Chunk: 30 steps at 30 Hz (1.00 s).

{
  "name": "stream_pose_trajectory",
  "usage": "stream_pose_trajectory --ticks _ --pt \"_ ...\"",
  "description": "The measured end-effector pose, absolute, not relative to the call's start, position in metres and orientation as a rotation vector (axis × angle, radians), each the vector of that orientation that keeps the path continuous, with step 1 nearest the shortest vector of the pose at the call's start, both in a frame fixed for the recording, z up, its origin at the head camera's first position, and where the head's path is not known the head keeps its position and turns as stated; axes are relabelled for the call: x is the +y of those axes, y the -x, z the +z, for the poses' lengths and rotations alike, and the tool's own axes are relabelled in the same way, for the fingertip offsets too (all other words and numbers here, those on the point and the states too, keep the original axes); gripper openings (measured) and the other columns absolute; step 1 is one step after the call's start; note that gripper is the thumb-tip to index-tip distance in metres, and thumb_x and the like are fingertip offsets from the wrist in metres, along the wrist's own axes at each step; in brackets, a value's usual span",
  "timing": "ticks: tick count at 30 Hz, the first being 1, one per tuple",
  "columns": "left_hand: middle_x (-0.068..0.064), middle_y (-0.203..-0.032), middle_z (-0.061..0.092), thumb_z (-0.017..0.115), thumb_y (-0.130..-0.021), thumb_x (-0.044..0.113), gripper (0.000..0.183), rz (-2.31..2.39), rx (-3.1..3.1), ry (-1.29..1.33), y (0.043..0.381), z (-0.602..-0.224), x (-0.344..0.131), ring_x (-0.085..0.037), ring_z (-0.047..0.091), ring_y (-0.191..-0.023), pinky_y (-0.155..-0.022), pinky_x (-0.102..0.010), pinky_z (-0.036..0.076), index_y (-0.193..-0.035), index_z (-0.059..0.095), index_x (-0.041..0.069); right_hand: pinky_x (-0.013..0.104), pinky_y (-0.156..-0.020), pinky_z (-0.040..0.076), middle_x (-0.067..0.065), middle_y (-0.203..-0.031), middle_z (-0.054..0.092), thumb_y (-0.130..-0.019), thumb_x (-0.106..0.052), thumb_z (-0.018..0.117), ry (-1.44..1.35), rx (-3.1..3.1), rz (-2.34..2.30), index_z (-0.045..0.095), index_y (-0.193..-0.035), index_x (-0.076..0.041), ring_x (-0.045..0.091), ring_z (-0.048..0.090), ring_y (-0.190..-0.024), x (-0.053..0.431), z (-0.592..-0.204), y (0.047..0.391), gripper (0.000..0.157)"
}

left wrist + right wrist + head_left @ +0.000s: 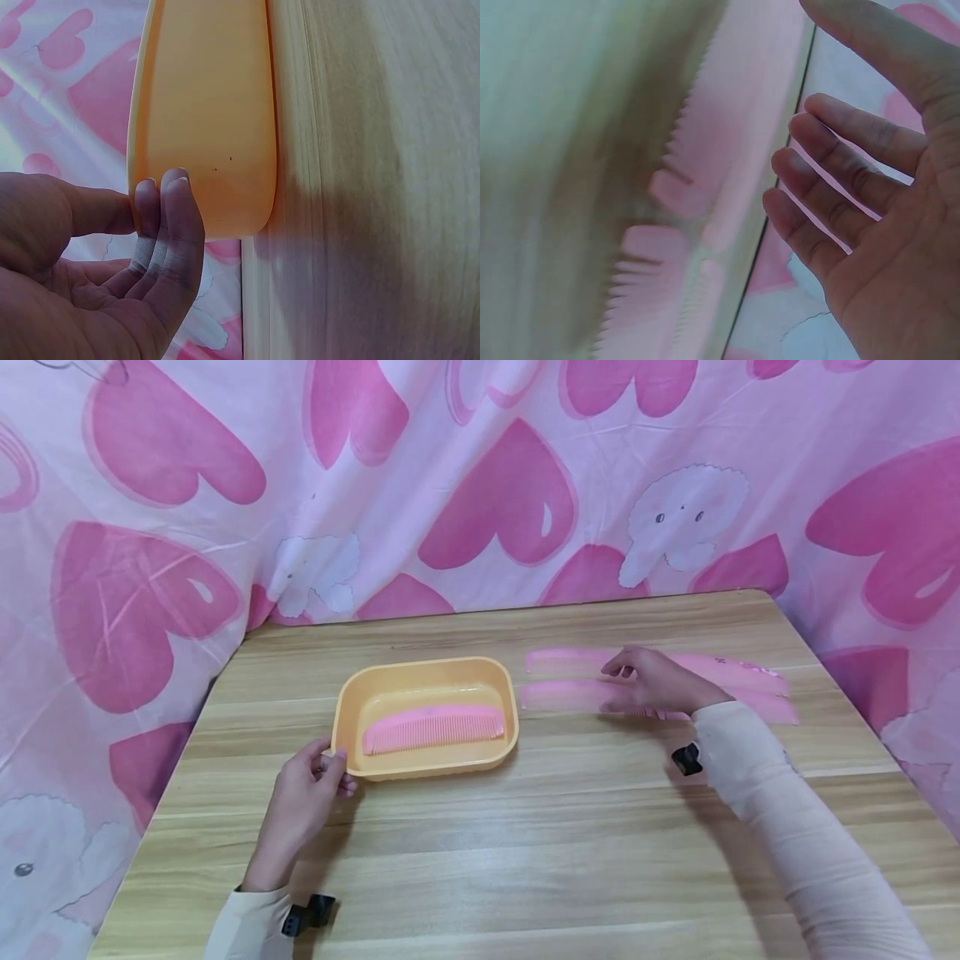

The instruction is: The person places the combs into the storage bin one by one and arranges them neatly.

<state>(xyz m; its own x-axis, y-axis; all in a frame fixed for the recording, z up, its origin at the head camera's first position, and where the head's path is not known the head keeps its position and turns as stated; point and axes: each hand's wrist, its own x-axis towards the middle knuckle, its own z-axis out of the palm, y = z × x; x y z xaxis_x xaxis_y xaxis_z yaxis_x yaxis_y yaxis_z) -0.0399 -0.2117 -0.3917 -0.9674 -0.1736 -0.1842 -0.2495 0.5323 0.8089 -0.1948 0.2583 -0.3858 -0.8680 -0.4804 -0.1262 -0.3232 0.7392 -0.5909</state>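
Observation:
An orange-yellow plastic tray [427, 768] stands on the table, a pink comb [435, 729] lying inside it with its teeth toward the near side. My left hand [303, 797] pinches the tray's near left corner, thumb at the rim and fingers against the outer wall, as the left wrist view also shows. Right of the tray several pink combs lie in two rows, among them a far-row comb [566, 661] and a near-row comb [562, 697]. Over them hovers my right hand [660, 681], fingers spread and slightly bent, nothing held; it hides their middle parts. Combs [727, 112] appear blurred in the right wrist view.
The wood-grain table [487, 877] reaches back to a pink curtain [480, 485] with hearts and puppy prints. Small black devices [309, 916] sit at both wrists, by the light sleeves [795, 835].

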Motion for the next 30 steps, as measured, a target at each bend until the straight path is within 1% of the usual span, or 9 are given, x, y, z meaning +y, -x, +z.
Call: stream_pose_trajectory --ticks 7,14,17,23,30 --pt "-0.018 -0.096 0.068 0.049 -0.108 0.016 0.05 1.435 2.682 0.367 0.04 -0.392 -0.212 -0.018 0.068 -0.078 -0.07 -0.028 0.061 -0.149 0.037 -0.01 0.054 -0.095 0.051 0.021 -0.116 0.064 -0.078 -0.028 0.09 0.625 2.665 -0.846 0.064 -0.121 0.009 0.036 0.059 -0.107 0.265 -0.399 0.195 0.063" --pt "-0.018 -0.099 0.067 0.048 -0.108 0.017 0.05 1.429 2.661 0.399 0.04 -0.392 -0.211 -0.018 0.067 -0.08 -0.071 -0.028 0.061 -0.15 0.037 -0.008 0.05 -0.095 0.05 0.018 -0.116 0.062 -0.077 -0.031 0.09 0.587 2.667 -0.806 0.064 -0.124 0.006 0.033 0.057 -0.106 0.266 -0.408 0.197 0.065" --pt "-0.018 -0.099 0.067 0.049 -0.108 0.017 0.05 1.432 2.659 0.403 0.04 -0.392 -0.211 -0.018 0.067 -0.08 -0.071 -0.028 0.061 -0.15 0.037 -0.008 0.05 -0.094 0.049 0.018 -0.114 0.063 -0.077 -0.032 0.091 0.613 2.681 -0.786 0.065 -0.124 0.007 0.032 0.057 -0.104 0.266 -0.41 0.198 0.066" --pt "-0.017 -0.097 0.068 0.049 -0.108 0.016 0.05 1.429 2.674 0.39 0.04 -0.392 -0.211 -0.018 0.067 -0.079 -0.07 -0.028 0.061 -0.149 0.038 -0.008 0.046 -0.09 0.05 0.015 -0.109 0.064 -0.076 -0.029 0.091 0.664 2.705 -0.756 0.067 -0.12 0.007 0.029 0.057 -0.099 0.266 -0.412 0.2 0.061" --pt "-0.017 -0.096 0.068 0.049 -0.108 0.016 0.049 1.428 2.694 0.357 0.04 -0.393 -0.212 -0.018 0.068 -0.079 -0.07 -0.028 0.061 -0.148 0.038 -0.009 0.044 -0.087 0.05 0.013 -0.106 0.064 -0.078 -0.028 0.089 0.643 2.671 -0.789 0.068 -0.118 0.006 0.026 0.056 -0.095 0.266 -0.413 0.201 0.056"
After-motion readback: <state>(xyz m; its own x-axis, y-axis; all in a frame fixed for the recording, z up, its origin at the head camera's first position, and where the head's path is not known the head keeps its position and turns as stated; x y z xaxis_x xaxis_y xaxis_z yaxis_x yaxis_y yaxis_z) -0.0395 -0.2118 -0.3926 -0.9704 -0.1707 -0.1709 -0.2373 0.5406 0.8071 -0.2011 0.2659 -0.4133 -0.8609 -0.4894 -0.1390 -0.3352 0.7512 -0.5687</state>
